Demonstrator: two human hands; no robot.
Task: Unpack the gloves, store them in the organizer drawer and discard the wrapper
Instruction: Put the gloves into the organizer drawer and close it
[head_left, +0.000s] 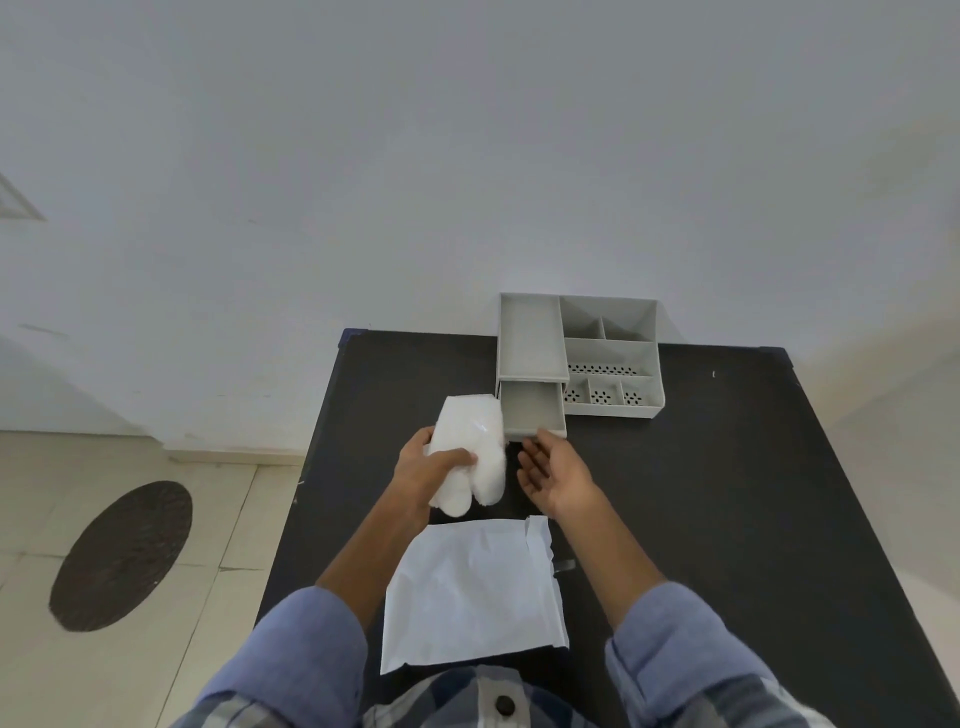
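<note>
A dark, matte black rectangular table (727, 493) stands against a pale wall. A light grey plastic desk organizer (582, 353) with open compartments sits on it at the far edge, its small lower drawer (532, 410) pulled out toward the near side. Well nearer than the organizer, a flat white paper wrapper (472, 592) lies on the tabletop, torn open along its right end.

Looks to me like a plain room in a home or small office, can't pin down which. Bare white wall (467, 156) across the top, beige floor tiles (156, 519) lower left, black table (727, 493) centre-right carrying a grey desk organizer (608, 353).
</note>
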